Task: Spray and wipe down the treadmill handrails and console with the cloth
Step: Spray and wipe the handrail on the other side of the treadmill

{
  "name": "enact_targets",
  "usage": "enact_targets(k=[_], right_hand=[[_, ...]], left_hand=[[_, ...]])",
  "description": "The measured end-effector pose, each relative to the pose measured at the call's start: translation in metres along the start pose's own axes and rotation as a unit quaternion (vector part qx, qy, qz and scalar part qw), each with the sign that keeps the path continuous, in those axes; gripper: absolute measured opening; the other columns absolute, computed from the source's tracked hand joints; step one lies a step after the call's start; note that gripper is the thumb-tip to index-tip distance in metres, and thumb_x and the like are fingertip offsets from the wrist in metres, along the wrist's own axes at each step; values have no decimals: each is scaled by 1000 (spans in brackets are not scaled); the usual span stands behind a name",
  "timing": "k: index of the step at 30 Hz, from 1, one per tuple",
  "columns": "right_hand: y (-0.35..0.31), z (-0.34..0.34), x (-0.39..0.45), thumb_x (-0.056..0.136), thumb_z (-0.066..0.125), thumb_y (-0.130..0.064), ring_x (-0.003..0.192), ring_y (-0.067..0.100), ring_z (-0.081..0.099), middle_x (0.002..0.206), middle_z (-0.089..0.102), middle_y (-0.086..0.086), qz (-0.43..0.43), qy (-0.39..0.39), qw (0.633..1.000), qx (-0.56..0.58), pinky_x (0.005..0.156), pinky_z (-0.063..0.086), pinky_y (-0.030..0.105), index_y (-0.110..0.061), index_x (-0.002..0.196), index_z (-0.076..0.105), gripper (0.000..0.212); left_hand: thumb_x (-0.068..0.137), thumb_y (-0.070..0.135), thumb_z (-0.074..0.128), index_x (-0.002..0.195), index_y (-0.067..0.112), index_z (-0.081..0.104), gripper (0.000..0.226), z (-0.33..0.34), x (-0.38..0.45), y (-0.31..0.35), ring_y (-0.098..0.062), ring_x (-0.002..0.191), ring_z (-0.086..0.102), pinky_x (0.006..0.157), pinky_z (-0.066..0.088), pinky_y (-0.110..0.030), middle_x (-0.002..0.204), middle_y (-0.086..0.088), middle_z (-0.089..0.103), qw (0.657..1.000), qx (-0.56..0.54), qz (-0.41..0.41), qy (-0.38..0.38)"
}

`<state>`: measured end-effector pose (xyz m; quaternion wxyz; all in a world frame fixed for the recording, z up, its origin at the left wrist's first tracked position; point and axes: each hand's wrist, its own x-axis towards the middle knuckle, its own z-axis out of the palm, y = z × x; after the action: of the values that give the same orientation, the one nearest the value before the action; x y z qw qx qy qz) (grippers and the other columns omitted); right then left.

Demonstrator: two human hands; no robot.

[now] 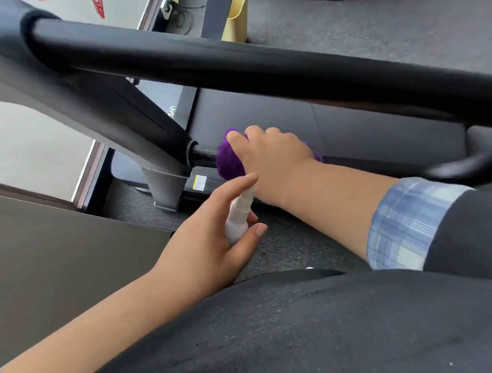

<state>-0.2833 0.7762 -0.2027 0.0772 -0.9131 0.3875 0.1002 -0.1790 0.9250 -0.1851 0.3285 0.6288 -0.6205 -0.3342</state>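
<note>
The padded handrail [257, 65] is showing a smooth, matt black covering. The purple cloth [230, 160] is looking fuzzy. The white spray bottle [238, 214] is appearing as smooth plastic, the grey upright [130, 119] satin-finished, and the dark floor [277, 243] rough and speckled.

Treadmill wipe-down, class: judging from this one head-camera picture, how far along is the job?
Done: nothing can be confirmed; no surface looks visibly wet or wiped. In hand: the right hand presses the purple cloth around a lower black bar, while the left hand holds the white spray bottle. Left: probably the upper handrail; the console is out of view.
</note>
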Motion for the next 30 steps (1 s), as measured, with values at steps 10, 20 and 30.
enact_targets(k=[10, 20, 30], right_hand=[[35, 5, -37, 79, 67, -66, 105, 31, 58, 124, 52, 5, 34, 17, 999, -8, 81, 54, 46, -29, 145, 31, 84], [-41, 11, 30, 80, 65, -67, 100, 34, 60, 119, 55, 6, 9, 44, 998, -53, 75, 50, 45, -19, 140, 34, 83], [-27, 0, 16, 78, 71, -62, 99, 34, 61, 114, 57, 7, 37, 11, 999, 0, 73, 54, 44, -20, 130, 42, 72]], left_hand=[[82, 51, 56, 129, 70, 23, 60, -20, -15, -7, -5, 91, 62, 79, 51, -26, 100, 22, 60, 1000, 0, -8, 11], [83, 50, 56, 130, 67, 25, 59, -51, -53, -36, -2, 86, 63, 74, 47, -18, 97, 23, 60, 997, 8, -38, 73], [86, 36, 65, 132, 62, 28, 65, -59, -47, -34, 11, 88, 58, 76, 39, -3, 99, 35, 55, 998, 13, -34, 48]])
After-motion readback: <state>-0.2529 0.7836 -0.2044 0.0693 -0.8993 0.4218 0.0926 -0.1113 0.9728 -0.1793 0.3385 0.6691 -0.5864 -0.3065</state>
